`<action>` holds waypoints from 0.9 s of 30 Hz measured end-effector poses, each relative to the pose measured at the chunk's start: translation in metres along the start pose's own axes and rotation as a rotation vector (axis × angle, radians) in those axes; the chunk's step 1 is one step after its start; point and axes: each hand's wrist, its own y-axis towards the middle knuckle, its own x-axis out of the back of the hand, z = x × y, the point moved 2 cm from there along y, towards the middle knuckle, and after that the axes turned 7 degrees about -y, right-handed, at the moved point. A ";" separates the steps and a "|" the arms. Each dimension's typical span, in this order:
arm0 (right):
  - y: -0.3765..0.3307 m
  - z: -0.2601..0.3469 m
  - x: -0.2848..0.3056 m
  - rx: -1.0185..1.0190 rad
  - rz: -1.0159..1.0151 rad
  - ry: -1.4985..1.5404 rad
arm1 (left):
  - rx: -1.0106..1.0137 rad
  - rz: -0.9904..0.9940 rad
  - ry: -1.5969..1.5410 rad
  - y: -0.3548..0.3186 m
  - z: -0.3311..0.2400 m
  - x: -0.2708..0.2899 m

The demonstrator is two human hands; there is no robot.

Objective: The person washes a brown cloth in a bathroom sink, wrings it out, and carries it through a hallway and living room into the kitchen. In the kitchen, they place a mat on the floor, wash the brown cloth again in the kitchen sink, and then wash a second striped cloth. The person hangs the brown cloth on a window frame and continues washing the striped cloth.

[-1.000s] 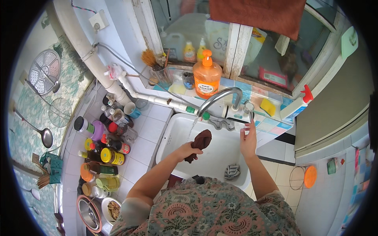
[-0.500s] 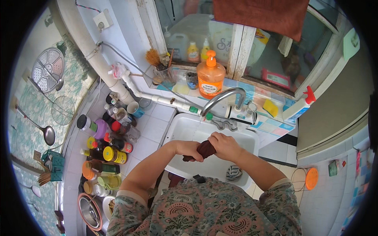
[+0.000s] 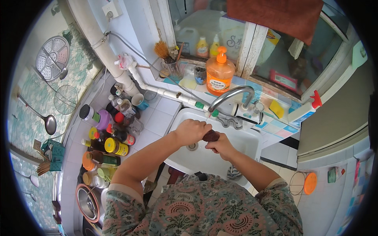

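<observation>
A bunched, twisted dark reddish-brown cloth [image 3: 211, 136] is gripped between my two hands above the white sink [image 3: 253, 146]. My left hand [image 3: 191, 131] is closed round its left end, beneath the curved metal tap [image 3: 231, 94]. Lower and to the right, my right hand [image 3: 222, 147] is closed on the other end. Only the middle of the cloth shows; my fingers cover the rest. A grey-and-dark striped cloth [image 3: 234, 173] lies in the sink's near right part, partly hidden by my body.
An orange pump bottle [image 3: 219, 74] stands behind the tap, with a yellow sponge [image 3: 277, 109] and a spray bottle [image 3: 307, 108] to the right. Several bottles and jars, including a yellow-lidded jar [image 3: 117, 147], crowd the left counter. A metal pot [image 3: 87, 202] sits nearer.
My left hand has moved up and turned over the cloth, while my right hand has shifted down slightly. The cloth looks tighter and less of it shows. The whole view has shifted a little.
</observation>
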 end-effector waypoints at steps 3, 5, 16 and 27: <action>0.001 0.001 0.000 -0.102 0.099 0.184 | -0.073 -0.062 0.036 0.004 0.002 0.006; -0.001 0.006 0.001 -0.128 0.173 0.253 | -0.089 -0.082 0.034 0.006 0.003 0.010; 0.021 -0.027 0.035 -0.157 0.349 0.045 | 0.039 -0.070 -0.059 0.004 0.001 -0.032; 0.027 -0.067 0.057 0.017 0.195 -0.012 | 0.902 0.269 -1.570 -0.068 -0.039 -0.074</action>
